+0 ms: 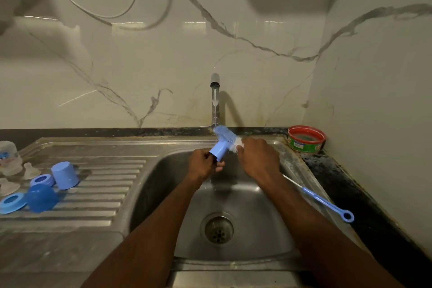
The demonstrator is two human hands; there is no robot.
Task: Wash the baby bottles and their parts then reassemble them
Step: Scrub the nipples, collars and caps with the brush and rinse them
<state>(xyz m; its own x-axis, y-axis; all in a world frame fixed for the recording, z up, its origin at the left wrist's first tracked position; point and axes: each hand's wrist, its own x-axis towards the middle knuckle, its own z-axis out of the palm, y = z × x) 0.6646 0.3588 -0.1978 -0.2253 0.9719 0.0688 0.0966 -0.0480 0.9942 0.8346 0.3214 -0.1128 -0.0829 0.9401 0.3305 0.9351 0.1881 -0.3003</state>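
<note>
Over the sink basin (163,170) my left hand (202,165) grips a light blue bottle cap (218,151). My right hand (258,155) holds a bottle brush (225,134) near its blue and white bristles, which lie against the cap. The brush's blue handle (327,204) sticks out behind my right wrist. On the drainboard at the left lie another blue cap (65,175), a dark blue cap (41,197), two blue collar rings (11,202) (43,180), clear teats (30,169) and a clear bottle (9,156).
A steel tap (215,100) stands behind the basin. The drain (219,229) sits in the basin floor. A red-rimmed green tub of dish soap (306,139) stands on the dark counter at the right corner. Marble-patterned walls close the back and right.
</note>
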